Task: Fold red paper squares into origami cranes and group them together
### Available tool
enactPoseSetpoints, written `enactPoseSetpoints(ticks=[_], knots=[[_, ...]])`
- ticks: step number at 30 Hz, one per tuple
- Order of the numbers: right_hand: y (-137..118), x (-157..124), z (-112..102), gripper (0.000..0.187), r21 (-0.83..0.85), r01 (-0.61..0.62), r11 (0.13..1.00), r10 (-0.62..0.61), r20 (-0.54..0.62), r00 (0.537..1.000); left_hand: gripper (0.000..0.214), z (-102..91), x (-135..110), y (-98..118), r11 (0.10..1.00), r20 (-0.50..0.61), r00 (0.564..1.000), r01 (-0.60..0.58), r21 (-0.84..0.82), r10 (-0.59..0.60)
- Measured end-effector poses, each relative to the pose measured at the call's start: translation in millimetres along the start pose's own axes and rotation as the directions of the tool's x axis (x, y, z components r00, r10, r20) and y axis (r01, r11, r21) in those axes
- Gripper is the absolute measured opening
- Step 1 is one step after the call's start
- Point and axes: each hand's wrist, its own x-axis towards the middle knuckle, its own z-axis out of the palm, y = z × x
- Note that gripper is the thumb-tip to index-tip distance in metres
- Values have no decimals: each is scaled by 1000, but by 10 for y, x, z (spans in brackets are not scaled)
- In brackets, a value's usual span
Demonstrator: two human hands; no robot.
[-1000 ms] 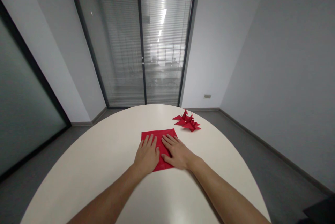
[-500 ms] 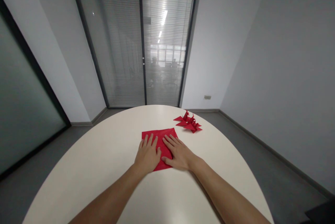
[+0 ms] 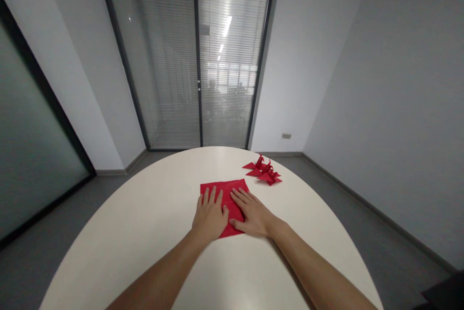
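A red sheet of paper [image 3: 229, 189] lies flat on the white table, with a few faint crease lines across it. My left hand [image 3: 210, 216] rests palm down over its left side, fingers spread. On its right side my right hand [image 3: 252, 213] lies flat, fingers stretched out and thumb pointing left. Both hands cover parts of the sheet, so its left and right edges are partly hidden. Beyond my right hand, several red origami cranes [image 3: 266, 173] stand close together on the table.
The round white table [image 3: 145, 232] fills the lower view, its curved edge dropping to a grey floor [image 3: 119, 189]. Behind it stand glass panels with blinds [image 3: 228, 107]. A wall socket [image 3: 286, 135] sits low on the wall. A dark object [image 3: 445, 293] shows at the lower right corner.
The paper and both hands appear slightly further right in view, the paper a little more than the table. Both hands stay spread flat on it.
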Motion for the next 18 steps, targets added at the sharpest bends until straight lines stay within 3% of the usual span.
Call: enactPoseSetpoints(ticks=[18], knots=[[0,-1,12,91,13,10,1000,-10,-13,1000,58,9,7,5,1000,-17,1000,4,-8,-4]])
